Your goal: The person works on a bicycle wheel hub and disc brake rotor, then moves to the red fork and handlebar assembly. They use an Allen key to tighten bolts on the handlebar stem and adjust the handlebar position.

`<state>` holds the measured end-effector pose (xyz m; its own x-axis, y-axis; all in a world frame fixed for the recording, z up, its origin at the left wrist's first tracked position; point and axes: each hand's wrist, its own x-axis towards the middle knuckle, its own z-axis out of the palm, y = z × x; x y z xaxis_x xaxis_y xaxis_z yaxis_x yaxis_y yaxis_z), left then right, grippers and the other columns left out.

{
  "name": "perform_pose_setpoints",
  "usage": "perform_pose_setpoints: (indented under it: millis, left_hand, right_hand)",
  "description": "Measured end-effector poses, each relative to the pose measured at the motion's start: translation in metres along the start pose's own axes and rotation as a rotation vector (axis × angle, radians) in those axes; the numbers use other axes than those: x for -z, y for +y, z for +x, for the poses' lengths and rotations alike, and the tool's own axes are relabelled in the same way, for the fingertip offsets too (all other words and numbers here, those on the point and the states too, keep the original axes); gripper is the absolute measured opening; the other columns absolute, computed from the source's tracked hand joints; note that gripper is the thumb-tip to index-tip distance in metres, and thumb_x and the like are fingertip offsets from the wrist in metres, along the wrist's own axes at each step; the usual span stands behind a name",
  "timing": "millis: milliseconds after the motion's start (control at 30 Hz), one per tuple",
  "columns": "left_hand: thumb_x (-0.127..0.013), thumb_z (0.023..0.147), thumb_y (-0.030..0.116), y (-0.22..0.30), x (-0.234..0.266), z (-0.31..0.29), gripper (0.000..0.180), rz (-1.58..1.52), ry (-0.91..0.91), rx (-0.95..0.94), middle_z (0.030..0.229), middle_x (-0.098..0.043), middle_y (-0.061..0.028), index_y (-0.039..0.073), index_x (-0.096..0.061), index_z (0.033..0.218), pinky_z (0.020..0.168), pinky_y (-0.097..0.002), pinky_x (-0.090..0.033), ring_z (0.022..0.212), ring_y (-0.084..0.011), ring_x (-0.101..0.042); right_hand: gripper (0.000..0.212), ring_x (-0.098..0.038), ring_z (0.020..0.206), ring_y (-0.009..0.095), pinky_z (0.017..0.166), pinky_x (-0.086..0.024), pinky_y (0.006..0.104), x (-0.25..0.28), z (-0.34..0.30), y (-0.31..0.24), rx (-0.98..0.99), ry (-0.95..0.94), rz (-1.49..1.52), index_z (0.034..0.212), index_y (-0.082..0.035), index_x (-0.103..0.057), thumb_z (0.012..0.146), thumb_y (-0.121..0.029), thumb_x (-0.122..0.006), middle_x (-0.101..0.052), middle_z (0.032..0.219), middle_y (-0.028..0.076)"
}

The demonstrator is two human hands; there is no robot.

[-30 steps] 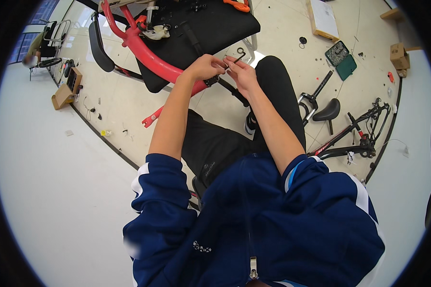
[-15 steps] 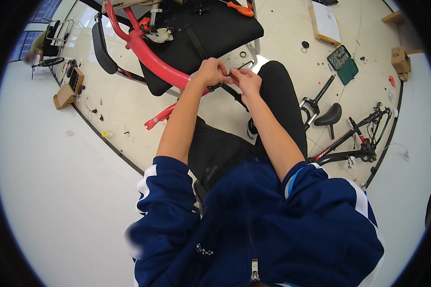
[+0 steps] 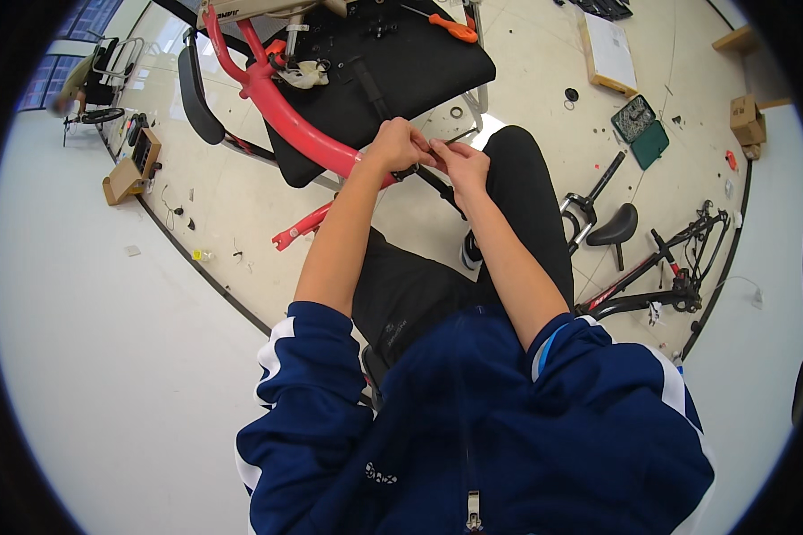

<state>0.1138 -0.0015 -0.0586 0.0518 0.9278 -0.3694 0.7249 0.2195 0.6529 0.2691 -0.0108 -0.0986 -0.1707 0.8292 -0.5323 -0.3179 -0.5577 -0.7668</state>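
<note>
My left hand and my right hand meet fingertip to fingertip over the lower end of a red bicycle frame. Both pinch a small part between them; it is too small to make out. The frame's tube runs up and left from my hands to a black mat that holds small parts. My black-trousered knee is just right of my right hand.
An orange-handled tool lies on the mat. A black saddle, a suspension fork and a black bicycle frame lie on the floor at right. A green parts tray, a cardboard box and a tyre lie around.
My hands have stayed together on the frame's lower end, fingers shifting slightly on the small part. The view has drifted a little as my head moved.
</note>
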Motion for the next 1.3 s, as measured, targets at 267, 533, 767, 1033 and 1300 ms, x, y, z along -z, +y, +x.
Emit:
perform_pose_setpoints:
  millis: [267,533,767,1033,1300]
  left_hand:
    - [-0.074,0.069,0.021,-0.039,-0.007,0.005,0.023,0.315,0.028,-0.318,0.076,-0.069,-0.0169,0.002,-0.074,0.081,0.067,-0.0362,-0.053,0.067,-0.0305,-0.066]
    - [-0.073,0.063,0.013,-0.002,-0.013,-0.010,0.012,0.213,0.137,-0.007,0.076,-0.067,-0.0210,0.003,-0.074,0.071,0.080,-0.0400,-0.053,0.081,-0.0353,-0.064]
    - [-0.074,0.062,0.009,0.010,-0.017,-0.025,0.008,0.205,0.303,0.010,0.080,-0.067,-0.0218,0.004,-0.073,0.069,0.083,-0.0426,-0.052,0.091,-0.0353,-0.063]
    - [-0.066,0.080,0.018,-0.002,-0.017,-0.019,0.022,0.252,0.157,-0.037,0.082,-0.070,-0.0184,0.011,-0.075,0.099,0.080,-0.0416,-0.052,0.077,-0.0360,-0.066]
    - [-0.069,0.075,0.006,0.011,-0.007,-0.027,0.023,0.025,0.121,-0.017,0.085,-0.071,-0.0196,0.002,-0.073,0.098,0.076,-0.0343,-0.055,0.078,-0.0282,-0.071]
  right_hand:
    - [0.022,-0.066,0.076,0.014,0.068,-0.054,0.0247,0.003,0.004,0.000,0.010,-0.052,0.039,0.105,0.006,-0.064,0.084,-0.001,-0.068,-0.071,0.089,0.012]
    - [0.024,-0.068,0.084,0.019,0.076,-0.057,0.0262,0.003,0.003,0.000,-0.028,-0.088,0.040,0.105,0.008,-0.062,0.085,-0.004,-0.069,-0.069,0.094,0.013]
    - [0.018,-0.069,0.078,0.021,0.069,-0.059,0.0268,-0.006,0.000,-0.003,-0.075,0.068,0.018,0.093,0.009,-0.062,0.082,-0.002,-0.072,-0.067,0.088,0.016]
    - [0.018,-0.066,0.086,0.014,0.079,-0.052,0.0244,0.009,0.007,0.002,-0.028,-0.160,0.064,0.107,0.003,-0.063,0.089,-0.001,-0.063,-0.070,0.099,0.012]
    - [0.016,-0.064,0.086,0.011,0.077,-0.050,0.0234,0.008,0.004,0.000,0.068,-0.182,-0.138,0.104,0.000,-0.066,0.089,-0.005,-0.064,-0.070,0.098,0.007]
